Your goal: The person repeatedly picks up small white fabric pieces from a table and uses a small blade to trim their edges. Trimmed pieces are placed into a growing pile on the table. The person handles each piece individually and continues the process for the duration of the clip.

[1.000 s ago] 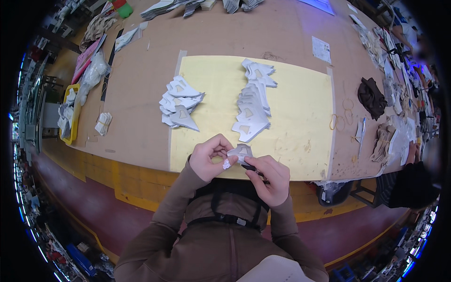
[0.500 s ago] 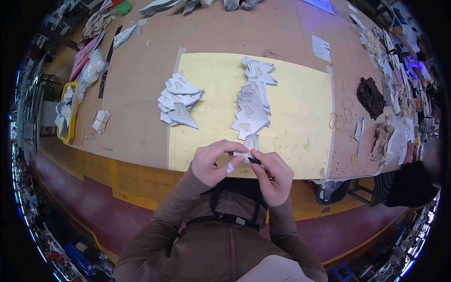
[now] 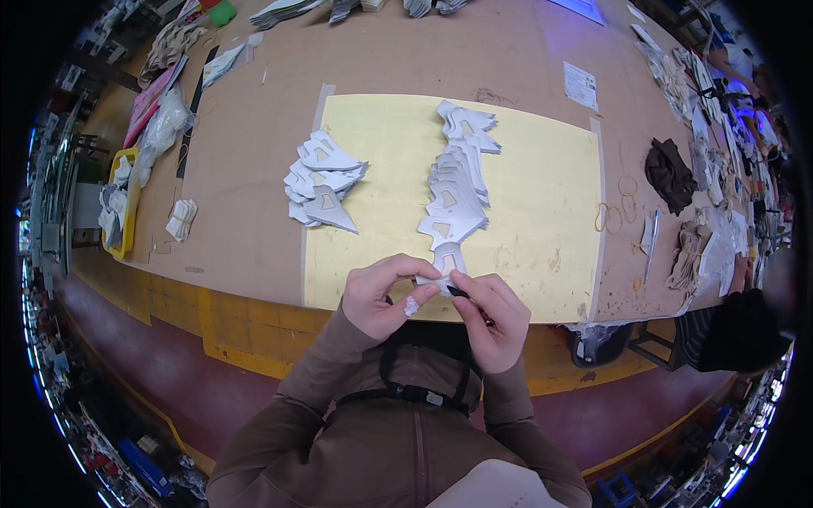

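A pale grey-white cut piece with a window-like cut-out lies at the front edge of the yellow sheet, below a long row of overlapping cut pieces. My left hand pinches its near edge; a small white wrap shows on the thumb. From the other side, my right hand is closed with its fingertips at the same edge, gripping a small black object whose kind I cannot make out. Left of the row is a smaller pile of similar pieces.
The yellow sheet is taped to a brown table. At left are a yellow bin and a banded white bundle. A dark crumpled cloth and a pen lie at right, near another person's dark sleeve.
The held piece has shifted slightly to the left, and its near edge is bent a little differently between my fingers. Both hands stay almost in place.
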`<state>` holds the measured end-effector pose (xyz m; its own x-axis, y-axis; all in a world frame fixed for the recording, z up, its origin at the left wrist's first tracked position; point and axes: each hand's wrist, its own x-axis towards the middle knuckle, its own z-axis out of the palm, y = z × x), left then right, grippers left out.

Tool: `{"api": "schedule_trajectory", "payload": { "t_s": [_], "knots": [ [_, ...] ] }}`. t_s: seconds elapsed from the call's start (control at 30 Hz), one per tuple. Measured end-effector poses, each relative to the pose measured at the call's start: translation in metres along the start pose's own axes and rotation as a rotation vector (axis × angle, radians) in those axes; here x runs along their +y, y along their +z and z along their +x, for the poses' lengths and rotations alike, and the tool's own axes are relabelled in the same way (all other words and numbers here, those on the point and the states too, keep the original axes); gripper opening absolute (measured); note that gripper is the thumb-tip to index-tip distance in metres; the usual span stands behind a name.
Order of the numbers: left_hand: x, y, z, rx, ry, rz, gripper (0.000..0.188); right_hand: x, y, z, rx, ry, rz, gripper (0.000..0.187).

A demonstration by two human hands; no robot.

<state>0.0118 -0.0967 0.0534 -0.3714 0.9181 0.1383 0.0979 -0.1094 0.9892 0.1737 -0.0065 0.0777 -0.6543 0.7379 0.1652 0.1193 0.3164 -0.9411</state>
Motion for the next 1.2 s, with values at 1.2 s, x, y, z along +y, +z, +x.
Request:
{"api": "schedule_trajectory", "payload": {
  "t_s": [1.2],
  "knots": [
    [0.019, 0.007, 0.008, 0.047, 0.154, 0.294, 0.021, 0.007, 0.007, 0.0, 0.095, -0.104, -0.135, 0.029]
  ]
}}
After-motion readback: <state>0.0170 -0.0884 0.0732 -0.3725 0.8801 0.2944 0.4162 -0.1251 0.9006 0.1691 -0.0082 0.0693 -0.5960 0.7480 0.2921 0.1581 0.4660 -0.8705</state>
